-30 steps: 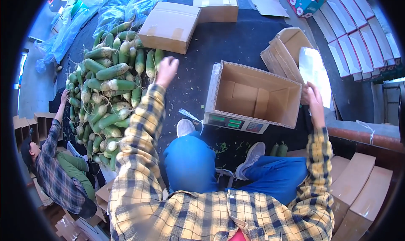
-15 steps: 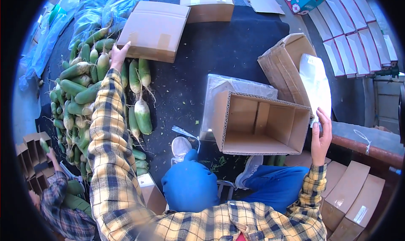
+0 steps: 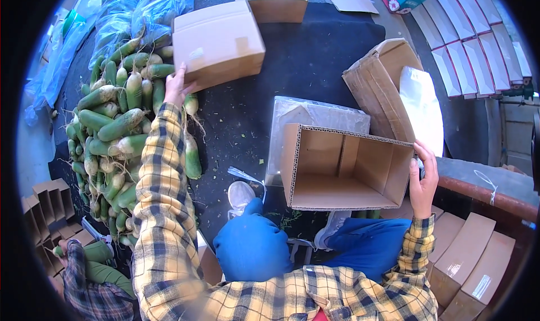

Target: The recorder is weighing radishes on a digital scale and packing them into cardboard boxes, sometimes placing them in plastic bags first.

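My left hand [image 3: 179,86] grips the near left corner of a closed cardboard box [image 3: 219,37], which sits at an angle beside a heap of green radishes [image 3: 121,124]. In front of me an open, unfilled cardboard box [image 3: 346,166] lies tilted with its mouth toward me, resting against a clear-wrapped block [image 3: 281,124]. My right hand [image 3: 424,180] is at that box's right rim, thumb and fingers apart; its fingertips are by the upper right corner, and I cannot tell if they press on it. A white plastic bag [image 3: 422,107] hangs over a larger carton [image 3: 379,85] just beyond.
Blue plastic sheeting [image 3: 163,9] covers the far left. Another carton [image 3: 273,6] stands at the back, with white boxes [image 3: 478,51] stacked far right. Flat brown cartons [image 3: 467,248] lie at my right. A co-worker [image 3: 93,270] sits at lower left near several open cartons [image 3: 53,203].
My left hand has moved the closed box to the right and turned it. My right hand has shifted slightly left toward the open box's rim. The co-worker's raised hand has come down with a radish.
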{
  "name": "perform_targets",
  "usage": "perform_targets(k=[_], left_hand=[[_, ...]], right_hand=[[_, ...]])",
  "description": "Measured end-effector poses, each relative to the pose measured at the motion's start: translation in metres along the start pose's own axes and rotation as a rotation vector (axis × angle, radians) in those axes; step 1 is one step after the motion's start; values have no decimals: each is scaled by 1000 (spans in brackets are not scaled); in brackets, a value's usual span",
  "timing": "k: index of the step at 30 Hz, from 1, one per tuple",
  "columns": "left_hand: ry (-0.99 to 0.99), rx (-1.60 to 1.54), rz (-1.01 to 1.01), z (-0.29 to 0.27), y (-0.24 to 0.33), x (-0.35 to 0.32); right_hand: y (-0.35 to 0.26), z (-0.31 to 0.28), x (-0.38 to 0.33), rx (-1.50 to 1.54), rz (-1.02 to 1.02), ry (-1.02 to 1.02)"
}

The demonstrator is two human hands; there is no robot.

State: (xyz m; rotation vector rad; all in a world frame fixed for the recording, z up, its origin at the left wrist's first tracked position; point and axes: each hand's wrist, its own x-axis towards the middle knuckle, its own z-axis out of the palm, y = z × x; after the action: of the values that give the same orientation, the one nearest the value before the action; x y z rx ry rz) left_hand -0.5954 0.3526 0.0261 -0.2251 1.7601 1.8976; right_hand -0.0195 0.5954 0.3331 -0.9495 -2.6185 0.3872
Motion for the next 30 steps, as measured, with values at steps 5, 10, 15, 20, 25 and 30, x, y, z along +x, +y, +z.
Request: perform_targets(k=[5, 10, 15, 20, 25, 30], left_hand=[[-171, -61, -78, 70, -35, -8], [-117, 42, -28, 81, -45, -13], [-14, 83, -44, 73, -52, -74], [-471, 258, -99, 76, -33, -224], [-663, 480, 28, 56, 28, -370], [-650, 576, 208, 29, 83, -508]], right_hand=[[6, 2, -3, 14, 33, -2], [7, 1, -2, 18, 20, -19], [19, -2, -10, 61, 62, 42], [34, -12, -18, 28, 125, 21], [53, -20, -29, -109, 202, -254], [47, -40, -56, -152, 87, -238]])
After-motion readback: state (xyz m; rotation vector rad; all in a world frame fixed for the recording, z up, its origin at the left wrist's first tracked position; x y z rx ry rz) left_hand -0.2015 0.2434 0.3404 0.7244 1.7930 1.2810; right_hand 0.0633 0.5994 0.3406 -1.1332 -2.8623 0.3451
